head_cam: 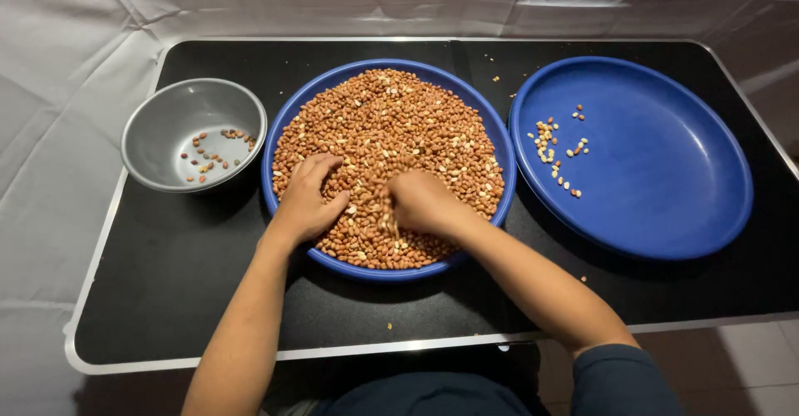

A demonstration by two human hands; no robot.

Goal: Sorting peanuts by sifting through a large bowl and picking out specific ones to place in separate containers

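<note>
My black table (208,299) carries a grey bowl (166,125) near its left edge; a peanut-filled blue dish (491,133) at centre; a wide blue plate (666,175) toward its right edge; stray peanuts (389,326) by its front edge.

Reddish-brown peanuts (399,125) lie heaped in a round blue plate (287,125) at the table's middle.

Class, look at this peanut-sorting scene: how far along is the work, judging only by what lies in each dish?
Done: a few dark nuts lie in the grey bowl, and a small scatter of pale ones on the right blue plate. In hand: the left hand and right hand rest in the peanuts; what the fingers hold is hidden. Left: the middle blue plate remains heaped, so nearly all is unsorted.
</note>
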